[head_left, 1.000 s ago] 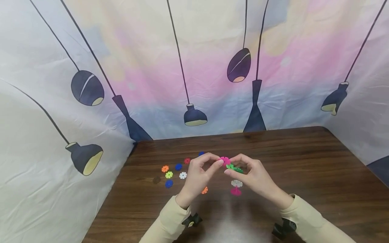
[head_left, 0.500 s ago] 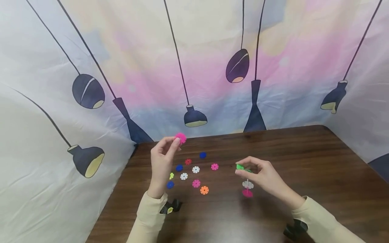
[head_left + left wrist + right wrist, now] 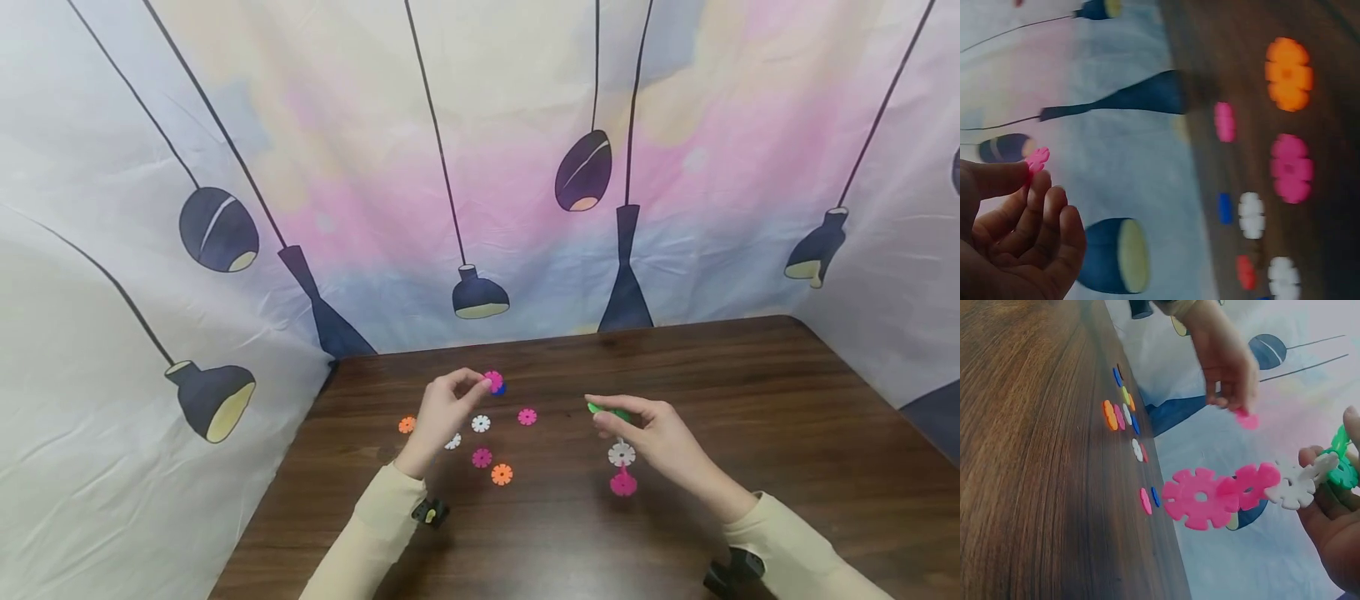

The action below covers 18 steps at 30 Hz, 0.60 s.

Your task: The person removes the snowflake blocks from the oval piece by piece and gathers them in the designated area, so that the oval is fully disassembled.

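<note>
Between thumb and index finger my left hand (image 3: 444,410) pinches a pink notched disc (image 3: 1037,160), raised above the table; its other fingers curl loosely in the left wrist view. My right hand (image 3: 660,427) grips the green discs (image 3: 1340,464) at the top of a chain of interlocked snowflake discs. Below the green ones hang white discs (image 3: 1291,485), then pink discs (image 3: 1200,497) at the free end. In the head view the chain hangs under the right hand, its white disc (image 3: 621,454) above the pink disc (image 3: 623,484). The two hands are apart.
Loose discs lie on the dark wooden table (image 3: 555,533), left of the chain: a pink disc (image 3: 527,417), a white disc (image 3: 481,423), an orange disc (image 3: 502,474) and several more. A printed cloth (image 3: 525,233) with lamp drawings stands behind the table's far edge.
The hands have come apart from close together. My left hand went left and up with the pink disc, then came back down and right; my right hand shifted slightly right with the chain.
</note>
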Each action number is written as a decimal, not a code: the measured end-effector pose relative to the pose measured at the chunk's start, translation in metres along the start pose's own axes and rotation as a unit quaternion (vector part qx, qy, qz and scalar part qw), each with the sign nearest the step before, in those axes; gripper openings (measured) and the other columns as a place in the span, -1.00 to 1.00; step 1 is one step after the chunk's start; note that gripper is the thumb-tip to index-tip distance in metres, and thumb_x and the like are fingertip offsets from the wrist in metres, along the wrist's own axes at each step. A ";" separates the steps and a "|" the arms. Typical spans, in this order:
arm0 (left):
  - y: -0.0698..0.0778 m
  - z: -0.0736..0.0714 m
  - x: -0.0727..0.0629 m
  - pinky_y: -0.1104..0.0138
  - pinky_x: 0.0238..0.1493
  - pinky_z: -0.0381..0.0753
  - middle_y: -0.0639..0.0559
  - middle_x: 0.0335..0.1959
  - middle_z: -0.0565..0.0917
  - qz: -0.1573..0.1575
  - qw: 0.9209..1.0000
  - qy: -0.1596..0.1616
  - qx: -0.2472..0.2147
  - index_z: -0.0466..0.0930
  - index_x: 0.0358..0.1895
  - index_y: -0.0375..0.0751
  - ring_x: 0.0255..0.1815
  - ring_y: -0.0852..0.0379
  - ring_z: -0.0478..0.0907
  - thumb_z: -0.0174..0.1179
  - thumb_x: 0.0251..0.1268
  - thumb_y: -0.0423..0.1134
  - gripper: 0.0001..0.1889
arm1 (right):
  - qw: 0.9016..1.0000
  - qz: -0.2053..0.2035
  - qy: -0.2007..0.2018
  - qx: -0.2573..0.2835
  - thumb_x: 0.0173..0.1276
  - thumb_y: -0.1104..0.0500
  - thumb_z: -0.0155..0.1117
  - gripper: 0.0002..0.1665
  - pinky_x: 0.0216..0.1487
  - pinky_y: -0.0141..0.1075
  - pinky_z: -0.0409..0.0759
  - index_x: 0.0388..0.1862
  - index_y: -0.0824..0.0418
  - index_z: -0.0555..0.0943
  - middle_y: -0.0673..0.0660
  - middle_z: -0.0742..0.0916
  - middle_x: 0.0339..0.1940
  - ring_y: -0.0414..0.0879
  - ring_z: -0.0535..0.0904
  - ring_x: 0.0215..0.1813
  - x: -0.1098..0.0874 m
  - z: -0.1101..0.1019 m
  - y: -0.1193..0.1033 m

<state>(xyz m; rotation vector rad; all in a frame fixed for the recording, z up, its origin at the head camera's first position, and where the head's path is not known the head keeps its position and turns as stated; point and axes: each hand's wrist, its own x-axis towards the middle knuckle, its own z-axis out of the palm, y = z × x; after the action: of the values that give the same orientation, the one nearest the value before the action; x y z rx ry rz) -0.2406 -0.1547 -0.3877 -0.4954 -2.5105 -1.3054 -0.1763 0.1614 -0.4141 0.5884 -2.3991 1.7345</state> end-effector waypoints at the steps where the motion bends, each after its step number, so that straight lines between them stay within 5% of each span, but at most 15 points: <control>1: -0.004 0.002 0.001 0.31 -0.39 0.49 -0.03 -0.33 0.74 -0.005 1.000 -0.012 0.007 0.75 -0.18 -0.16 -0.45 0.12 0.52 0.29 0.41 -0.09 -0.79 | 1.000 0.001 -0.004 0.000 0.44 -0.01 0.33 -0.55 -0.21 -0.30 0.65 0.26 0.05 0.65 0.05 0.79 -0.01 0.08 0.76 -0.10 0.000 -0.001 0.001; 7: -0.026 0.015 0.004 0.27 -0.36 0.48 -0.10 -0.25 0.75 -0.038 0.997 -0.069 0.024 0.73 -0.18 -0.18 -0.42 0.10 0.49 0.26 0.44 -0.13 -0.81 | 1.000 0.000 -0.027 -0.003 0.46 0.00 0.31 -0.54 -0.59 -0.33 0.35 0.31 -0.05 0.60 0.09 0.77 0.04 0.00 0.75 -0.09 0.000 -0.004 0.002; 13: -0.043 0.028 0.007 0.30 -0.40 0.51 -0.11 -0.29 0.73 -0.055 0.991 -0.106 0.052 0.73 -0.20 -0.19 -0.46 0.16 0.47 0.24 0.46 -0.16 -0.82 | 0.999 -0.002 -0.040 -0.005 0.43 0.03 0.35 -0.52 -0.52 -0.32 0.48 0.32 -0.09 0.60 0.09 0.72 0.15 -0.13 0.64 -0.28 -0.001 -0.008 0.004; 18: -0.047 0.038 0.009 0.31 -0.49 0.47 -0.09 -0.43 0.68 -0.072 0.983 -0.149 0.075 0.72 -0.25 -0.23 -0.56 0.17 0.43 0.24 0.44 -0.23 -0.85 | 0.997 -0.018 -0.069 0.021 0.47 0.12 0.30 -0.49 -0.63 -0.35 0.34 0.38 0.03 0.55 0.17 0.71 0.16 -0.13 0.73 -0.09 -0.001 -0.010 0.007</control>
<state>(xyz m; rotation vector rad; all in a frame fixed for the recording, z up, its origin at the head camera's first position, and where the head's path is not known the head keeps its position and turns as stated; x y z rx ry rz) -0.2712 -0.1469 -0.4401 -0.5171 -2.9128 -1.1508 -0.1794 0.1727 -0.4169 0.7757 -2.4301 1.7902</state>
